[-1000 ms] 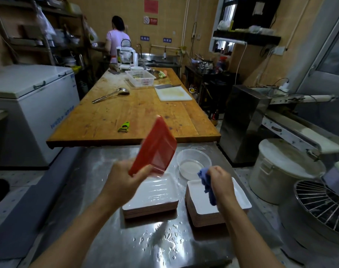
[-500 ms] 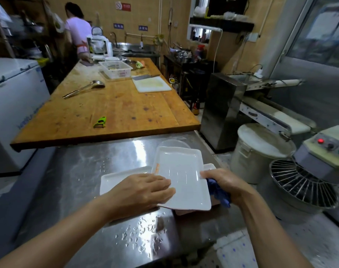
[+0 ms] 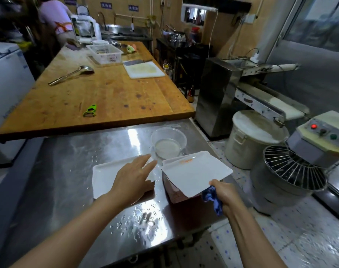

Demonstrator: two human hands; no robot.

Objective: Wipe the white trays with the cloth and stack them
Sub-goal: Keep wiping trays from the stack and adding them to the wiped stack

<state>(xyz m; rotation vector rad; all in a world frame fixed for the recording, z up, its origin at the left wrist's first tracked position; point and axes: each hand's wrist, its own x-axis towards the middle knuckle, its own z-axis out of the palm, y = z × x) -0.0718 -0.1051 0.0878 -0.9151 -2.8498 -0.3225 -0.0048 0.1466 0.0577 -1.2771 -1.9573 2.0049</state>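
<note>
Near the steel table's right edge, the right hand grips cloth and tray over the stack, while the left hand hovers open-fingered above the wet tray.

The near-right part of the left tray stack is covered by the left hand. Most of the right tray stack is hidden beneath the white tray held above it. The blue cloth is partly concealed in the right hand. The orange print on the tray is too blurred to be read. Both forearms are cut off by the lower edge.
</note>
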